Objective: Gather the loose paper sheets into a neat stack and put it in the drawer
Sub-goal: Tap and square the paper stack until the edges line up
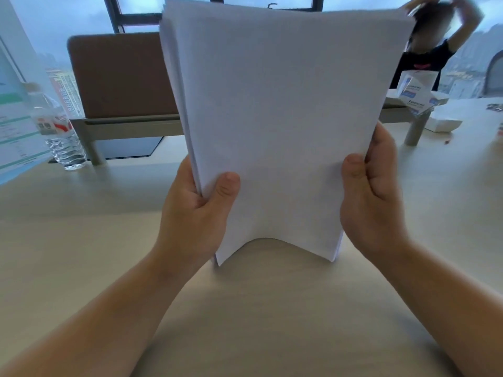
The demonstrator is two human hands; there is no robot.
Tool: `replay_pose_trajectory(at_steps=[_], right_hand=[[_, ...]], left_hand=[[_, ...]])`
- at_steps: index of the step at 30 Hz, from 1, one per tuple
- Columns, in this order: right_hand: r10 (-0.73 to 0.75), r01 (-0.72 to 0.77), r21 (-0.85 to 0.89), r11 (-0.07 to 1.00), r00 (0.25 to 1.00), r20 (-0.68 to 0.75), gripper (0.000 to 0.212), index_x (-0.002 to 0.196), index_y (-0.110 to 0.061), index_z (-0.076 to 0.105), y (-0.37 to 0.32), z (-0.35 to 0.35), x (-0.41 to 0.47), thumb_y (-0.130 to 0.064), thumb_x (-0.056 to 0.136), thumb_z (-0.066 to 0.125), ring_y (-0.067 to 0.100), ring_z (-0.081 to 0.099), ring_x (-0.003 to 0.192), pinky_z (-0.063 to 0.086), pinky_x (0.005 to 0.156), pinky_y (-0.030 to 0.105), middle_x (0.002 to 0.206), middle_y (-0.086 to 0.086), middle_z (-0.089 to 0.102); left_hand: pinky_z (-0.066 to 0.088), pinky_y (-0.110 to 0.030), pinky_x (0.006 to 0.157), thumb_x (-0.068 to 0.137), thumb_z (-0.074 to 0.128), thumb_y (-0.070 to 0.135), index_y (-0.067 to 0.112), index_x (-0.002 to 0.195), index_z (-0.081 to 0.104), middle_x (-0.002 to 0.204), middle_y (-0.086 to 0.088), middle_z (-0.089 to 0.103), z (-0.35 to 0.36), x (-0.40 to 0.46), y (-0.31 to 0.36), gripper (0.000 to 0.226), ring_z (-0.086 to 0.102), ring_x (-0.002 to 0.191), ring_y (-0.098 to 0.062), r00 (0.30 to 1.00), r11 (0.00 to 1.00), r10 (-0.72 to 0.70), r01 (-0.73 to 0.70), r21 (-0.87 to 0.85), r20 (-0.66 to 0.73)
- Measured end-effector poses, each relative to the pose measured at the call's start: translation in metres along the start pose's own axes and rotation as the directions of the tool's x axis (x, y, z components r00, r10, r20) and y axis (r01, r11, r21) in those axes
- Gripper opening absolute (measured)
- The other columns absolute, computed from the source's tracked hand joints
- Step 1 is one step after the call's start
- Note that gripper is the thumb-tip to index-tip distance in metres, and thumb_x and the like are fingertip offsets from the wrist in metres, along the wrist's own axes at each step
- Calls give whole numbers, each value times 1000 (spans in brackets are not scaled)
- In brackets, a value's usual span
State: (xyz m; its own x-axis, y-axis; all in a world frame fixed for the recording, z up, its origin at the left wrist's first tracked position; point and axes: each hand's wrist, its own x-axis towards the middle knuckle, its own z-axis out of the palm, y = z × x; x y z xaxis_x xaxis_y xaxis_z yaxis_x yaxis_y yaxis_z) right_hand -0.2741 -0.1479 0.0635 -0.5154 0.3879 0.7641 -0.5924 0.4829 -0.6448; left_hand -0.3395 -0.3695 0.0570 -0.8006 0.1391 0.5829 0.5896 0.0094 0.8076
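Note:
A stack of white paper sheets (277, 118) stands upright on its bottom edge on the pale table (81, 240), bowed so that the middle of the bottom edge lifts off the surface. My left hand (196, 210) grips the stack's left edge, thumb on the front. My right hand (373, 197) grips the right edge, thumb on the front and fingers behind. The sheets on the left side are slightly fanned. No drawer is in view.
A water bottle (61, 137) stands at the back left beside a printed sign (16, 126). A brown divider panel (119, 74) rises behind the paper. A person (432, 44) sits at the back right, near white boxes (419, 93) and a grey tube (416, 129).

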Motion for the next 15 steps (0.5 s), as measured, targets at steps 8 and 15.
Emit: replay_pose_trajectory(at_steps=[8,15], right_hand=[[-95,101,-13,995,970,224,58,155,-3,24,-12,16,-17,-7,101,44,10,48,133,43,111,37,145,-6,48],[55,-45,-88,995,991,124,84,161,-17,18,-7,5,-5,-2,90,60,16,41,143,40,115,52,156,-2,40]], left_hand=[[56,-25,86,94,58,51,53,108,58,101,36,69,14,-8,11,14,67,96,7,1000,997,8,-10,76,28],[57,-29,81,88,67,38,40,122,51,104,31,68,2,-1,4,38,66,92,5,996,989,18,-5,145,-93]])
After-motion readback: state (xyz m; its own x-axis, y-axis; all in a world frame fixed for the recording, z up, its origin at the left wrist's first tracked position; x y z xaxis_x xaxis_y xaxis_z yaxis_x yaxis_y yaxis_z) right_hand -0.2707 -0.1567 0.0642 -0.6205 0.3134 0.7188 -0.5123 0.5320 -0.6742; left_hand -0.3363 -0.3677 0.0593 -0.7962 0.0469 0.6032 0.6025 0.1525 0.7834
